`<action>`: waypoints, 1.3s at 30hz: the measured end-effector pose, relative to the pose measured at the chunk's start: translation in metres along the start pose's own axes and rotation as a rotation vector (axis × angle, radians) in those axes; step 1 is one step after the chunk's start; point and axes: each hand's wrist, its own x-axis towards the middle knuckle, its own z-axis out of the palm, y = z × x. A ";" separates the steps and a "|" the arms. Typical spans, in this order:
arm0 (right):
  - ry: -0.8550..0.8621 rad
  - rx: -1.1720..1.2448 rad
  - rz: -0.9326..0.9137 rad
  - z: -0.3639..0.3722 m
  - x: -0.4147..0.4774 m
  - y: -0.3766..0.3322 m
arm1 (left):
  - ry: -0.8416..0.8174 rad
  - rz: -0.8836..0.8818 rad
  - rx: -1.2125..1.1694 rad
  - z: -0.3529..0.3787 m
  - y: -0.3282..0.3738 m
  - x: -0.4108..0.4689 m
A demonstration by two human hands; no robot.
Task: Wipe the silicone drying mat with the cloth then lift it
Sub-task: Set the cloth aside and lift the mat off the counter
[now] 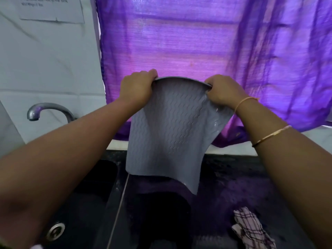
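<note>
The grey ribbed silicone drying mat was gripped at centre frame by the left hand and right hand, hung clear of the bench, probably to drain.

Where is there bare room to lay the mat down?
The dark counter looks bare between the sink and the cloth, below the hanging mat. The near right is taken by the cloth.

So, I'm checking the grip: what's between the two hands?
Head view: just the top edge of the mat, bowed, which left hand and right hand both grip.
</note>
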 end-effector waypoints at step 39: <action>-0.819 -0.010 0.049 0.196 -0.323 0.013 | -1.172 0.195 -0.388 0.042 0.030 -0.364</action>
